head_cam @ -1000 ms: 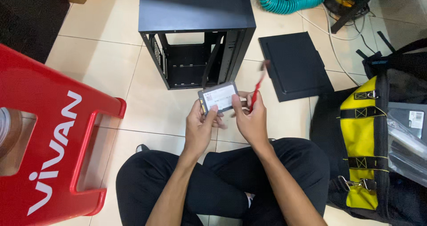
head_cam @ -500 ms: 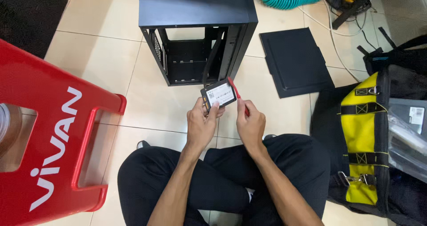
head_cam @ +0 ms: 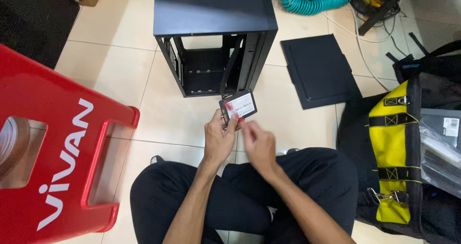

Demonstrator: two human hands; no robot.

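Right hand (head_cam: 258,143) is motion-blurred, so finger positions are hard to read; cannot tell if it grips anything. A small red bit shows near its fingertips by the drive's lower edge, too smeared to identify. Left side of the view is cut off by a red plastic stool (head_cam: 53,152), its seat hole showing something round underneath, unclear what. The tool bag (head_cam: 394,152), yellow and black, runs off the right edge. Person's face not in view, only forearms and crossed legs in black trousers.

Drive (head_cam: 238,106): small flat rectangular slab, black casing, white label on the face with a red patch at one corner. Held tilted, label facing the camera, one short edge up toward the case.

Left hand (head_cam: 218,140) pinches the drive from below, thumb and fingers closed on its lower left edge. Right hand sits just beside it, lower right, fingertips close to the drive's bottom edge; contact cannot be told. Drive is in the air above the tiled floor (head_cam: 120,71), just in front of the open black computer case (head_cam: 213,37), near its lower front corner. Flat black side panel (head_cam: 317,71) lies on the floor right of the case, well apart from both hands. Teal coiled hose (head_cam: 312,1) at top.
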